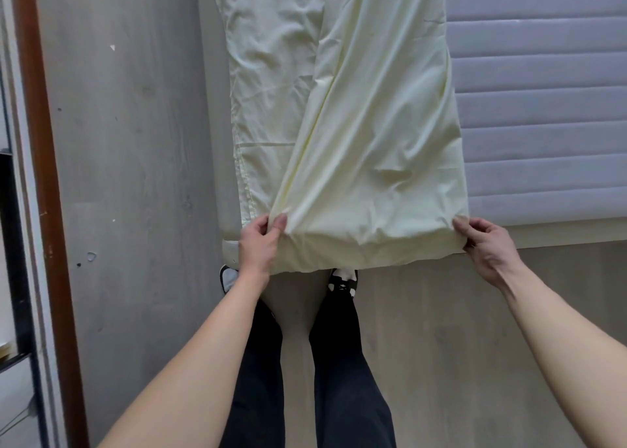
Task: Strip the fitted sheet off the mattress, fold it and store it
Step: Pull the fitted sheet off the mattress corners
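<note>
A pale yellow-green cotton fitted sheet [356, 125] lies lengthwise over the left part of a mattress with a grey-lilac quilted cover [543, 108], folded into a long strip with 2 visible layers: a narrower, more wrinkled under layer along the left side and a smoother upper layer lying slantwise over it. The near end of the strip hangs just over the foot edge of the mattress, above the beige bed frame [559, 237]. The left hand [259, 244] pinches the near left corner of the upper layer, thumb pressed on top of the cloth and the other fingers curled beneath it. The right hand [488, 247] pinches the near right corner, fingertips on top of the fold and thumb tucked against its edge. Between the 2 hands the cloth edge sags in a shallow curve. Below the hanging end stand 2 legs in dark trousers [339, 362] and black-and-white shoes [342, 281] on a light wooden floor [458, 345]. A grey wall [129, 142] runs along the left of the bed, and a brown wooden door frame [44, 142] stands further left.
</note>
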